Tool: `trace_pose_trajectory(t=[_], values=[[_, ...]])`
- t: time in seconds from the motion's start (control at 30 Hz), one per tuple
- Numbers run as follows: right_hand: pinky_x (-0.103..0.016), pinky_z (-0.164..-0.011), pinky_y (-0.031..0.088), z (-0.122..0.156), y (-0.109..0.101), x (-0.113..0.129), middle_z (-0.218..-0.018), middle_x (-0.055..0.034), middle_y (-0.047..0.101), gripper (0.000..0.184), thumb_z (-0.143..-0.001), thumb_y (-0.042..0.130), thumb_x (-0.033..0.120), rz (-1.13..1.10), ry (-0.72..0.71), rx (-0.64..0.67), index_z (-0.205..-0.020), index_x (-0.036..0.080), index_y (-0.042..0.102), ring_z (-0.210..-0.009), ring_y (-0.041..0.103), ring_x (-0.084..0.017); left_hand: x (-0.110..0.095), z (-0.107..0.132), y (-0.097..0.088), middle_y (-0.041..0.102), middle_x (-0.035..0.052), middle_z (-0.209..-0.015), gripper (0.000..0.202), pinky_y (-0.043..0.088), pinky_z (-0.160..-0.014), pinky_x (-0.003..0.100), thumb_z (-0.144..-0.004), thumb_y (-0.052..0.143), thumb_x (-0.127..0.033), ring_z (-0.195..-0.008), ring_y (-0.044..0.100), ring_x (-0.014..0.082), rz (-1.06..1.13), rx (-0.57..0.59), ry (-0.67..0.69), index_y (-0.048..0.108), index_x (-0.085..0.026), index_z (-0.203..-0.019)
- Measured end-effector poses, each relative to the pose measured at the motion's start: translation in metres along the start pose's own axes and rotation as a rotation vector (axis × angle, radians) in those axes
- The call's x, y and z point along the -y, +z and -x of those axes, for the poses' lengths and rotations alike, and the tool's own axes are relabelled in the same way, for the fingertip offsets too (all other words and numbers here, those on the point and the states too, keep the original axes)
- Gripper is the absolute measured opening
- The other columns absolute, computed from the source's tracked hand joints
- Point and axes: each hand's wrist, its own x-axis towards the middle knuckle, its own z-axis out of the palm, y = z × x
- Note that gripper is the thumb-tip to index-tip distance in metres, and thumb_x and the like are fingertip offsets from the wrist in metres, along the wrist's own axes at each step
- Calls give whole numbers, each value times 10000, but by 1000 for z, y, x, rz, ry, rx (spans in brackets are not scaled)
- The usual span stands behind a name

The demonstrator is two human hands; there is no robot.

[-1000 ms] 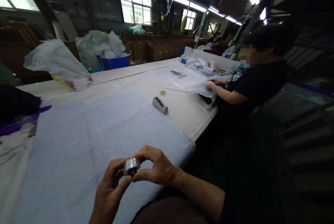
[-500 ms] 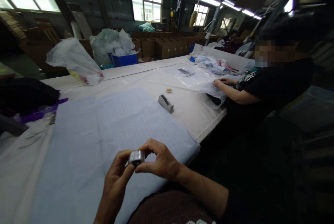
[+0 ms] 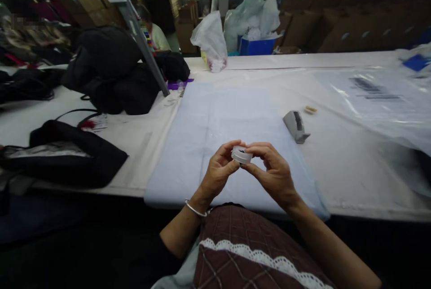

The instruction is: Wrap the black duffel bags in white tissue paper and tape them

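Observation:
A small roll of clear tape [image 3: 241, 156] is held between my two hands, above the pale blue sheet [image 3: 232, 113] spread on the table. Fingers and thumb of my left hand [image 3: 218, 170] pinch its left side. On the other side, my right hand [image 3: 271, 170] grips it with the thumb below and the index finger on top. A grey tape dispenser [image 3: 296, 126] stands on the table to the right of the sheet, apart from both hands. Just beyond it lies a small tan piece [image 3: 310, 109] that I cannot name.
Black bags [image 3: 114, 68] are piled on the left of the table, and an open black bag [image 3: 67, 154] lies nearer. A grey post [image 3: 144, 42] rises beside them. A plastic bag [image 3: 213, 42] and a blue bin [image 3: 257, 46] are at the back. Clear plastic [image 3: 373, 95] covers the right side.
The view has swung left, so the co-worker on the right is out of sight and the black bags show. The tape roll is turned, its ring opening now facing up. Both hands still hold it.

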Motion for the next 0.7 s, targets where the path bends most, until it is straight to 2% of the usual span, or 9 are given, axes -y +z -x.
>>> trace_pose_trajectory(t=[0.2,0.37,0.47,0.53,0.6,0.7], values=[[-390,-913,582,-4,-5,5,-1141,-56,660,450,-806,784,157,100,-239,110,-1210,287,634,-1055,654,-217,-9,12,-1,662,61,-1235,408,548,-914,310,-832,782,-248,-1089,651,204,-192,2,179,655,-257,-1220],[-385,-887,603,-3,-12,11,-1148,-76,672,583,-790,768,73,171,-465,117,-1308,272,588,-1039,673,-221,-13,22,0,606,64,-1346,463,507,-1043,362,-862,737,-153,-1247,586,217,-301,106,324,608,-297,-1283],[-400,-873,606,-1,-16,13,-1164,-92,669,630,-774,764,38,179,-565,122,-1333,261,577,-1049,667,-232,-16,30,3,564,68,-1399,461,507,-1052,371,-873,719,-131,-1270,575,218,-345,125,360,599,-311,-1281],[-415,-877,602,0,-19,16,-1175,-102,669,648,-778,757,39,173,-603,143,-1357,256,562,-1071,657,-243,-20,35,4,539,81,-1422,460,532,-1013,361,-866,734,-155,-1254,583,223,-389,124,372,600,-306,-1279],[-422,-880,598,1,-22,21,-1165,-104,676,644,-792,764,82,147,-598,169,-1374,251,548,-1073,654,-250,-25,38,6,580,87,-1360,478,552,-963,342,-839,771,-192,-1209,600,217,-467,123,411,607,-295,-1277],[-413,-871,590,5,-26,25,-1135,-96,681,595,-821,770,176,53,-466,218,-1367,252,546,-1044,657,-242,-33,41,7,650,76,-1195,498,534,-973,363,-785,825,-238,-1142,607,213,-646,109,500,635,-270,-1244]])
